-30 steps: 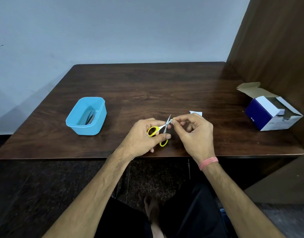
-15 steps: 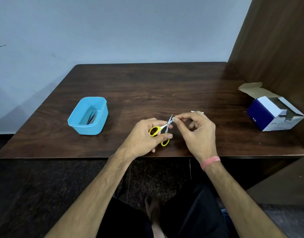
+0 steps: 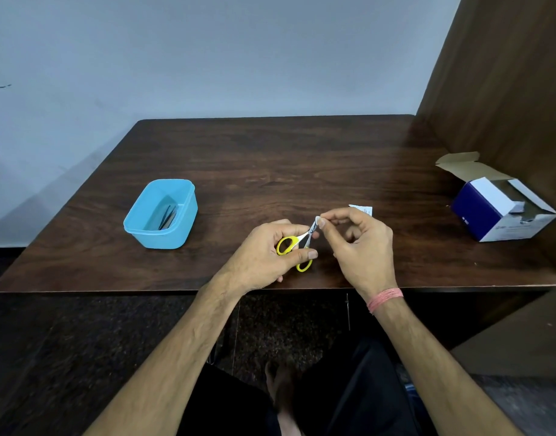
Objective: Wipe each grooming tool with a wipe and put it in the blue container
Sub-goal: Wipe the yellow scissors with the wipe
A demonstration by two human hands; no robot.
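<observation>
Yellow-handled scissors [image 3: 297, 245]: blade tips hidden under right hand's [image 3: 361, 247] wipe [image 3: 318, 220].

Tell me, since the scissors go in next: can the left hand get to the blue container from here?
Probably yes. The left hand holds the scissors, and only bare table lies between it and the open blue container.

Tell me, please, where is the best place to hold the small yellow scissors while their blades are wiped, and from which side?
Probably by the yellow handle loops, from the left, as the left hand grips the scissors now. The loops are wide and blunt, and the thin blades point up and right toward the right hand, which pinches the wipe on their tip.
</observation>
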